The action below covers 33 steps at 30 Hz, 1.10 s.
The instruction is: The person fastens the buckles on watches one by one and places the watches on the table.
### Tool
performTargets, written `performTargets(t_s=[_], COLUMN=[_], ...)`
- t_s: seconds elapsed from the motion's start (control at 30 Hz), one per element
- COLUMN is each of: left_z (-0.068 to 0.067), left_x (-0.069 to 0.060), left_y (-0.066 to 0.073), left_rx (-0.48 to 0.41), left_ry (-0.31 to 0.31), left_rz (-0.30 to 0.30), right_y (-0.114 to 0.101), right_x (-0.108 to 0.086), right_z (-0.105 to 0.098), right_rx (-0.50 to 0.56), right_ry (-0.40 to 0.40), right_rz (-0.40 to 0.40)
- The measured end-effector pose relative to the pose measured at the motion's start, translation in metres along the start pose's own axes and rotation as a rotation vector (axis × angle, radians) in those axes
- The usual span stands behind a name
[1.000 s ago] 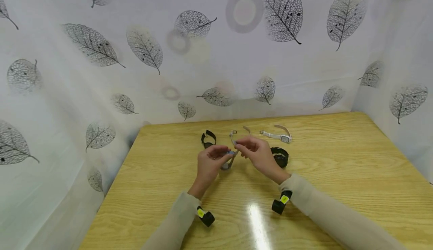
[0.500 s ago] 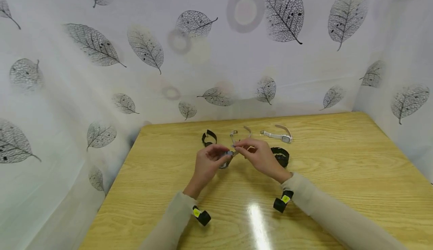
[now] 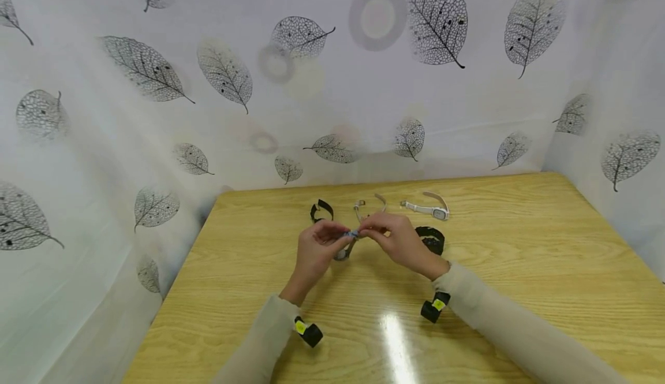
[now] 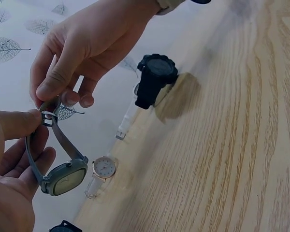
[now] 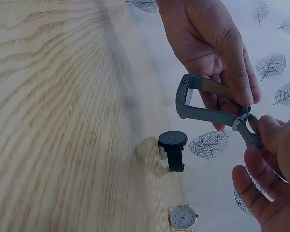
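Observation:
A grey-blue wristwatch [image 4: 65, 178] with a rounded square face hangs between my hands above the table, its strap bent into a loop. My left hand [image 3: 315, 254] pinches the strap by the metal buckle [image 4: 49, 119], thumb on one side and fingers on the other. Thumb and fingertips of my right hand [image 3: 400, 242] pinch the strap's end just past the buckle. In the right wrist view the strap tail [image 5: 251, 137] passes through the buckle area, partly hidden by my fingers. Both sets of fingertips nearly meet in the head view.
Around the hands on the wooden table [image 3: 249, 291] lie a black watch [image 3: 323, 208], a chunky black watch [image 3: 432, 239], a white-strapped watch [image 3: 439, 213] and a pale-strapped round watch [image 4: 104, 167]. A leaf-printed cloth [image 3: 332, 95] stands behind.
The fingertips of my right hand have come down and closer to the buckle, from the strap end they held higher before. My left hand has shifted slightly left with the watch.

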<state>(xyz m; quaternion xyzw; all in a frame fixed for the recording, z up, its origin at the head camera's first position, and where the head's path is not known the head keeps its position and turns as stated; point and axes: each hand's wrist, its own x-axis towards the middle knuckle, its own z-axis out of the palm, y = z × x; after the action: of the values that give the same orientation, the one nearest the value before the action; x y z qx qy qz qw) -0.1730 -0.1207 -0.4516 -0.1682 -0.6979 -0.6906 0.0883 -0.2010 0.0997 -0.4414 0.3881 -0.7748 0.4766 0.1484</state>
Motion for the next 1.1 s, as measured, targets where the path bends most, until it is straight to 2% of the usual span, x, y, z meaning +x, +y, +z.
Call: performTargets(t_s=[0.13,0.27,0.37,0.53,0.6,0.73,0.97,1.1], left_z=[0.002,0.003,0.004,0.003,0.003,0.003,0.006,0.007], left_x=[-0.001,-0.001,-0.001,0.000,0.000,-0.001,-0.002,-0.002], left_y=[0.001,0.001,0.001,0.000,-0.001,-0.002,0.001,0.002], left_rx=[0.005,-0.003,-0.005,0.011,0.011,-0.007,-0.007,-0.002], left_ry=[-0.005,-0.002,0.008,0.033,0.045,0.053,0.049,0.049], left_rz=[0.015,0.006,0.003,0.029,0.025,0.008,0.003,0.001], right_y=[-0.001,-0.002,-0.001,-0.001,-0.001,0.001,0.003,0.003], right_x=[0.000,0.000,-0.002,-0.006,-0.007,-0.008,-0.007,-0.006], right_z=[0.002,0.006,0.008,0.009,0.009,0.011,0.016,0.019], right_rx=[0.005,0.011,0.037,0.147,0.169,0.155,0.074,0.024], right_ry=[-0.011,-0.005,0.014,0.032,0.037,0.046,0.072,0.090], right_rz=[-0.004,0.027,0.095,0.240,0.253,0.218,0.097,0.068])
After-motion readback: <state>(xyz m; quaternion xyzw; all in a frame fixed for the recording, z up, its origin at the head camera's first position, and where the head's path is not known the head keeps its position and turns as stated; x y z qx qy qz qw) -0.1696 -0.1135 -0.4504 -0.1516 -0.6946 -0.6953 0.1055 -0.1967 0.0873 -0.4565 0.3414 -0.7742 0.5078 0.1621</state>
